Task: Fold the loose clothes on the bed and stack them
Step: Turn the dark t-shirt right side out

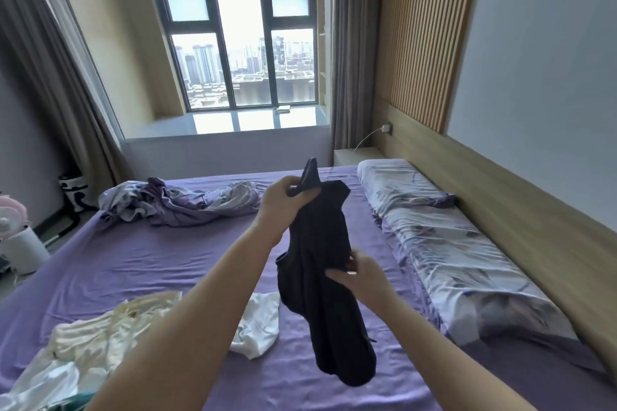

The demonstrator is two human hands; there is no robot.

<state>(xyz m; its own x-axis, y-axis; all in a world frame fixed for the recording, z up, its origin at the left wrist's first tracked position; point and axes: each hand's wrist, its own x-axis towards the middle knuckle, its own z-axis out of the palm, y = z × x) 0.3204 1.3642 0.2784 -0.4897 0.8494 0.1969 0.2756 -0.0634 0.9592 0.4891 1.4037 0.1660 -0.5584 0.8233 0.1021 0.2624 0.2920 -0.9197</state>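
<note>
Left hand [283,198] and right hand [359,274] both grip dark garment [320,264] — above purple bed [150,253].

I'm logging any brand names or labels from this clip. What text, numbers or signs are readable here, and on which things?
None can be read.
Dark garment, held by the left hand and right hand: no tag or print shows.
Black-and-white container on the floor beside the bed: black marks, too blurred to read as letters.
White clothes on the bed: no lettering visible.
</note>
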